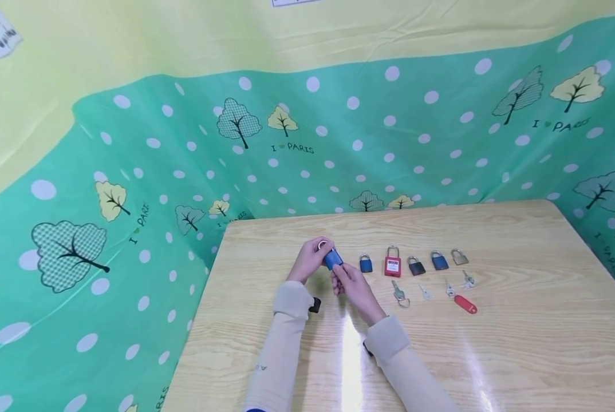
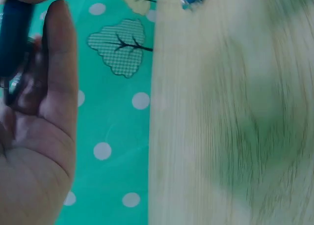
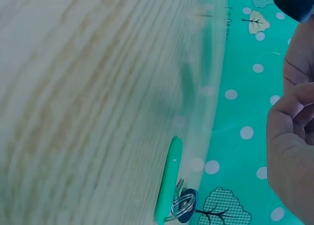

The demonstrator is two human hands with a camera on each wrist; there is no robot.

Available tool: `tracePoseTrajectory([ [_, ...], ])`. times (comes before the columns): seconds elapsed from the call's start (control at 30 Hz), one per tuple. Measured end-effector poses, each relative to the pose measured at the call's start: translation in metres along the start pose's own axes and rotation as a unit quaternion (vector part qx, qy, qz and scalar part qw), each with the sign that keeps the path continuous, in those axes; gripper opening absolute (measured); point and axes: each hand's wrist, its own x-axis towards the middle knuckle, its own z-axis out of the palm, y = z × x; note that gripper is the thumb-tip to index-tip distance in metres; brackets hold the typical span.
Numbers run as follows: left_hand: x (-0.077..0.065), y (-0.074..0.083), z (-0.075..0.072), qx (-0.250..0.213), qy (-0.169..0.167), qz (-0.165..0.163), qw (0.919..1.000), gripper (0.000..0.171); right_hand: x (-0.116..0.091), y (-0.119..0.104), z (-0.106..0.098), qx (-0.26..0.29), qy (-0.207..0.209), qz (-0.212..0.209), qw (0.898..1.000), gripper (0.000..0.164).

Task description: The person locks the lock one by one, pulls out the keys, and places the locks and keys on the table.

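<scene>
A blue padlock (image 1: 332, 259) is held above the table between both hands. My left hand (image 1: 310, 261) grips it by its upper end, beside the metal shackle. The fingertips of my right hand (image 1: 356, 290) pinch at its lower end; whether a key sits there is hidden. In the left wrist view, the padlock body (image 2: 14, 36) looks dark beside the left palm (image 2: 37, 156). From the right wrist, the padlock's dark end (image 3: 295, 3) shows above the raised finger of my right hand (image 3: 297, 136), whose other fingers are curled.
On the wooden table (image 1: 519, 343), right of the hands, lie a small blue padlock (image 1: 366, 264), red padlock (image 1: 392, 266), black padlock (image 1: 416, 267), larger blue padlock (image 1: 439, 261) and silver padlock (image 1: 460, 257). Nearer are several keys (image 1: 400, 294) and a red tag (image 1: 465, 304).
</scene>
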Motion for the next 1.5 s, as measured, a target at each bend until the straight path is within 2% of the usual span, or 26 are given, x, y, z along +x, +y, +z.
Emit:
tracePoseTrajectory([
  [0.13,-0.001,0.001,0.002,0.025,0.0,0.023,0.9994,0.037,-0.002,0.0,-0.001,0.001,0.008,0.005,1.0,0.036],
  [0.33,-0.002,0.003,0.004,0.012,0.003,0.032,0.9994,0.047,-0.005,-0.003,-0.004,-0.005,0.016,-0.006,1.0,0.035],
  [0.53,-0.002,0.007,0.007,0.004,-0.005,0.038,0.9992,0.045,-0.006,-0.002,-0.009,-0.031,0.008,-0.019,0.999,0.036],
  [0.6,-0.002,0.007,0.007,-0.006,-0.014,0.034,0.9993,0.044,-0.006,-0.002,-0.011,-0.032,0.006,-0.025,0.999,0.036],
  [0.67,-0.006,0.015,0.006,-0.008,-0.024,0.034,0.9991,0.042,-0.005,-0.001,-0.012,-0.029,0.002,-0.027,0.999,0.037],
  [0.83,-0.014,0.033,0.005,-0.034,-0.078,0.042,0.9955,0.039,-0.006,-0.001,-0.016,0.014,-0.028,-0.018,0.999,0.035],
  [0.97,-0.014,0.034,0.002,-0.061,-0.119,0.041,0.9902,0.041,-0.006,0.006,-0.018,0.044,-0.05,-0.025,0.997,0.035],
  [1.13,-0.017,0.036,0.002,-0.064,-0.122,0.028,0.9901,0.042,-0.008,0.002,-0.019,0.039,-0.045,-0.019,0.998,0.038],
  [1.23,-0.017,0.035,0.003,-0.048,-0.118,0.023,0.9916,0.041,-0.01,-0.005,-0.021,0.019,-0.03,-0.018,0.999,0.038],
  [1.33,-0.015,0.027,0.004,-0.024,-0.112,0.02,0.9932,0.041,-0.012,-0.011,-0.024,-0.004,-0.024,-0.013,1.0,0.035],
  [1.5,-0.009,0.007,0.006,-0.021,-0.096,0.02,0.995,0.045,-0.012,-0.013,-0.029,-0.006,-0.058,0.009,0.998,0.034],
])
